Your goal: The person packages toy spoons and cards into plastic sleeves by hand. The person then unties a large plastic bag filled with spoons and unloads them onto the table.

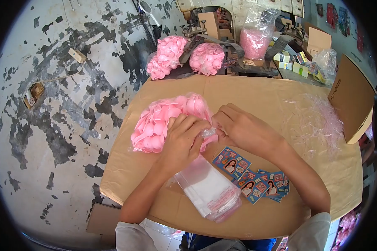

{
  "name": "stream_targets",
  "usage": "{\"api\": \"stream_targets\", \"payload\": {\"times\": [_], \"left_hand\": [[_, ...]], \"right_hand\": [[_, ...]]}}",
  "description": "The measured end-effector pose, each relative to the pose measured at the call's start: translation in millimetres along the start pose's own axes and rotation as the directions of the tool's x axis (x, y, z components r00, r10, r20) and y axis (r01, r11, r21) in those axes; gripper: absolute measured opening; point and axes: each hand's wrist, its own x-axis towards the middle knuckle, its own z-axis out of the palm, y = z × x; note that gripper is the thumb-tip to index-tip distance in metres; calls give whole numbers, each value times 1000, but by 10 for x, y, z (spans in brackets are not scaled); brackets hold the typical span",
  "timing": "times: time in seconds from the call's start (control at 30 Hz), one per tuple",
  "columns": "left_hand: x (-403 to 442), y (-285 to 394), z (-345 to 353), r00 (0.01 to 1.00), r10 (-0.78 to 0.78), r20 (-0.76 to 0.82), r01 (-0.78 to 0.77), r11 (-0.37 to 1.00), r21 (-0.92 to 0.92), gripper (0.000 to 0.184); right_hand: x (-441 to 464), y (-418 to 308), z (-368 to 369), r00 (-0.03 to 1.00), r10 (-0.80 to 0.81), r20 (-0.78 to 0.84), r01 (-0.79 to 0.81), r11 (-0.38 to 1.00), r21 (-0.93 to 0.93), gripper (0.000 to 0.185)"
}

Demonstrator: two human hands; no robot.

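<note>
A clear bag of pink spoon-shaped pieces (155, 125) lies on the paper-covered table in front of me. My left hand (184, 136) is closed at the bag's right side, pinching a crumpled bit of clear plastic (207, 132). Beside it, my right hand (249, 127) is closed, with fingertips bent in close to that plastic; what they grip is partly hidden. Below my left hand lies a stack of clear plastic sleeves (209, 190). Printed blue cards (232, 163) are spread to the right of the sleeves, under my right forearm.
Two more bags of pink pieces (207, 58) sit past the table's far edge, near a tall clear bag of pink material (255, 42). Thin clear plastic strands (318, 121) lie at the right, beside an upright cardboard box (352, 98). A peeling wall (54, 138) borders the left.
</note>
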Motion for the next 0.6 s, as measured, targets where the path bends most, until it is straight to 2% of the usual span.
{"api": "stream_targets", "payload": {"times": [0.17, 0.27, 0.37, 0.43, 0.47, 0.6], "left_hand": [[-2, 2, 81, 998, 41, -44, -39, 998, 54, 36], [-7, -3, 108, 999, 43, -17, -41, 994, 102, 36], [1, -38, 90, 1000, 16, 18, -19, 990, 140, 35], [-11, -71, 87, 1000, 1, 19, -4, 990, 144, 35], [-6, -50, 70, 1000, -14, 2, 14, 994, 105, 33], [23, 49, 77, 995, -41, -91, 39, 999, -28, 25]], "right_hand": [[-16, 41, 206, 997, 71, -11, -69, 993, 96, 29], [-3, 12, 162, 979, 199, 36, -202, 966, 161, 30], [-13, 36, 165, 973, 219, 70, -229, 896, 380, 26], [5, 61, 78, 956, 247, 160, -294, 813, 503, 22], [13, 67, 42, 945, 256, 205, -328, 764, 556, 19], [-8, 96, 65, 959, 270, 81, -266, 772, 577, 18]]}}
